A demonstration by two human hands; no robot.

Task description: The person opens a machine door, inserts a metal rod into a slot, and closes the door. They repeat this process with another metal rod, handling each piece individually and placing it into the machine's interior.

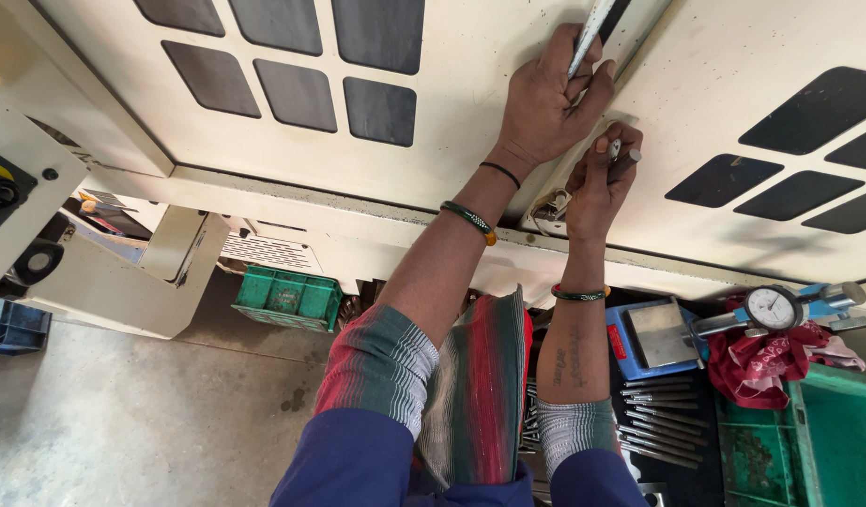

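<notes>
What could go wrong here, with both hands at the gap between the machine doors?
1. The left hand grips the door handle right at the gap; if the doors slide, fingers could perhaps be pinched.
2. The right hand holds a small metal pin by its fingertips; it may slip and fall among the rods below.

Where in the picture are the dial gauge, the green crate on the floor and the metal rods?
dial gauge (773,308), head view, on its round white face.
green crate (288,298), head view, on its inner bottom.
metal rods (663,422), head view, on the middle of the row.
</notes>
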